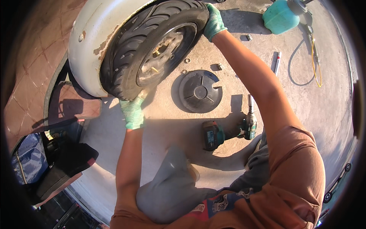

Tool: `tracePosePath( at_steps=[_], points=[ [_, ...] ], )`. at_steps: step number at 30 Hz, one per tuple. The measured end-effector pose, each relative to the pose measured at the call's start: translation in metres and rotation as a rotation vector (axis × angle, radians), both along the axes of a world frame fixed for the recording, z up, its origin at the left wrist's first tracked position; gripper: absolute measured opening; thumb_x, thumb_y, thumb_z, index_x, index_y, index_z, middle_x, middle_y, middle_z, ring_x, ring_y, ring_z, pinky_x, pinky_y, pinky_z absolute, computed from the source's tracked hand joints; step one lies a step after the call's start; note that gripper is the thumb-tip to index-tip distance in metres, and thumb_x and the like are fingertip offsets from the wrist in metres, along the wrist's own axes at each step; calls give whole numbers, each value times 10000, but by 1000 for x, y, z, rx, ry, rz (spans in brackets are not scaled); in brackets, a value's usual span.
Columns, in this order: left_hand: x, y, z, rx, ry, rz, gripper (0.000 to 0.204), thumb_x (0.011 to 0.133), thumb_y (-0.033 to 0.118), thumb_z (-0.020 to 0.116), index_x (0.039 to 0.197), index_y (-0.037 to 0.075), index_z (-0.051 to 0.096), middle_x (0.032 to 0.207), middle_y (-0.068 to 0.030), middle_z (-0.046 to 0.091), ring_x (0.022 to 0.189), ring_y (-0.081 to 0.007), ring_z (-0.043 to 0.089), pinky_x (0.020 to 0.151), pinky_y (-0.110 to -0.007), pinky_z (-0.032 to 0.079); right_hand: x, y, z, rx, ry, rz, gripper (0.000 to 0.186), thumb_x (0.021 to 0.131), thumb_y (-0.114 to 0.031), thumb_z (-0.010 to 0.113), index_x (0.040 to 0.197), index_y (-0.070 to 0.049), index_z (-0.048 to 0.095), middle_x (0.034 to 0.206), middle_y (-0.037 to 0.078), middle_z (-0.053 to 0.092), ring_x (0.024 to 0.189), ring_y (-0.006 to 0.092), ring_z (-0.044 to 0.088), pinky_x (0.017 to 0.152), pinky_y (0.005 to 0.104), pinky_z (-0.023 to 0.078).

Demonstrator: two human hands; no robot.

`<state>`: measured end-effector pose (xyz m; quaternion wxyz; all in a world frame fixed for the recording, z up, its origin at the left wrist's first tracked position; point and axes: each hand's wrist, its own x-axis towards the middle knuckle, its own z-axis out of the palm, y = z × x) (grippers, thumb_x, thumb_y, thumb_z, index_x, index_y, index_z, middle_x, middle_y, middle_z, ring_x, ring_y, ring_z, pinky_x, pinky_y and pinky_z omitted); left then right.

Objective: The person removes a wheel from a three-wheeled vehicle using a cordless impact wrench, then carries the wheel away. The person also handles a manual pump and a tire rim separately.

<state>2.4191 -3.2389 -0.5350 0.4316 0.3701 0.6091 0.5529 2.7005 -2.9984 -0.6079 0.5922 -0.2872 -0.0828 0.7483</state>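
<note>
A small wheel point(167, 53) with a black treaded tyre and a dull metal rim stands tilted beneath the pale, chipped fender point(108, 26) of a vehicle. My left hand point(132, 112), in a green-and-white knit glove, grips the tyre's lower edge; some of its fingertips are blurred. At the upper right my right hand point(214, 23), in a matching glove, holds the tyre's side, its fingers partly hidden behind the rubber. Just right of the wheel, a round black cover point(201, 91) with a notch lies on the ground, with several small nuts point(220, 66) scattered around it.
Before my knees lies a green-and-black cordless impact wrench point(249, 128) with a long socket. A teal pump sprayer point(281, 17), a yellow-hosed air tool point(315, 57) and a white stick point(278, 63) are farther right. Reddish blocks point(76, 103) and a brown quilted cover point(32, 84) border the left.
</note>
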Motion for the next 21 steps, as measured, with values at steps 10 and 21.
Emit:
tracePosePath(
  at_steps=[10, 21],
  points=[
    [-14, -7, -14, -5, -93, 51, 765, 729, 131, 810, 1370, 60, 399, 1285, -75, 508, 1152, -187, 484, 1012, -344, 377, -12, -4, -41, 129, -27, -28, 393, 933, -336, 423, 1076, -21, 609, 985, 137, 660, 882, 279, 621, 834, 410, 504],
    [-60, -6, -53, -3, -733, -67, 571, 895, 371, 535, 1394, 128, 403, 1450, -98, 398, 1322, -307, 385, 1090, -533, 320, -20, -38, -8, 21, 42, -36, 379, 957, -349, 445, 1131, -52, 605, 1072, 97, 654, 987, 233, 605, 930, 374, 466]
  ],
)
